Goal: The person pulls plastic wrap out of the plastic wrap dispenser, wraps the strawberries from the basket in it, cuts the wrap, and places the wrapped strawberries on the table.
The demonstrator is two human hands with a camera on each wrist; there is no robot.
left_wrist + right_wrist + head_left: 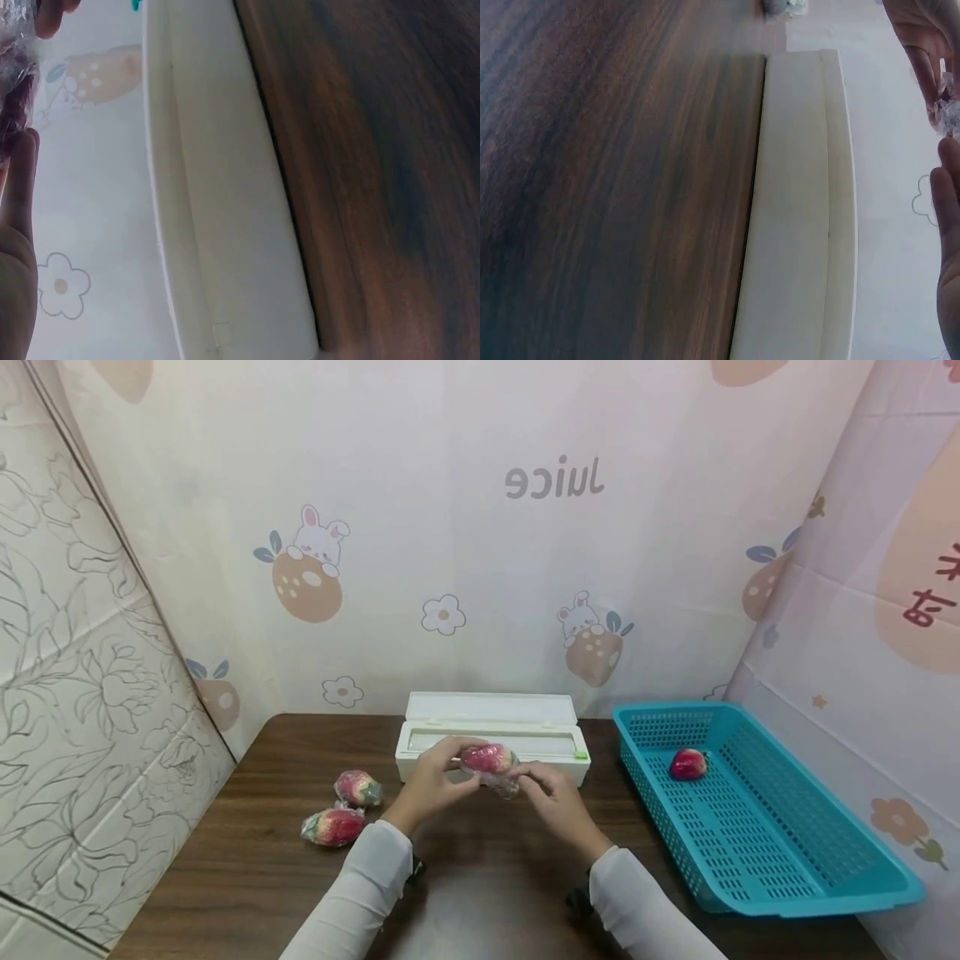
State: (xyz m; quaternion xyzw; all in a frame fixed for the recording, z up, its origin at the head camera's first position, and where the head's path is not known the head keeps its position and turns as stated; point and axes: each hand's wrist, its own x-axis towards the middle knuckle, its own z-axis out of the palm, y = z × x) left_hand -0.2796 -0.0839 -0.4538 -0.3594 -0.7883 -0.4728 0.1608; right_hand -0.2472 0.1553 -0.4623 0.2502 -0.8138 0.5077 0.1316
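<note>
My left hand (437, 783) holds a red-and-yellow fruit (489, 757) wrapped in clear cling film, with fingers above and thumb below. At the fruit's right end, my right hand (553, 800) pinches the loose film (504, 787). Both hands are raised in front of a white cling film dispenser (491, 728) with its lid up and a green slider (581, 755) at the right. In the left wrist view the crinkled film (16, 52) shows around the fruit at the left edge. The right wrist view catches only a bit of film (946, 116) between the hands.
Two film-wrapped fruits, an upper one (358, 788) and a lower one (334, 827), lie on the dark wooden table (247, 860) at the left. A blue plastic basket (750, 910) stands at the right with one red fruit (687, 764) inside. Printed cloth (480, 543) hangs behind.
</note>
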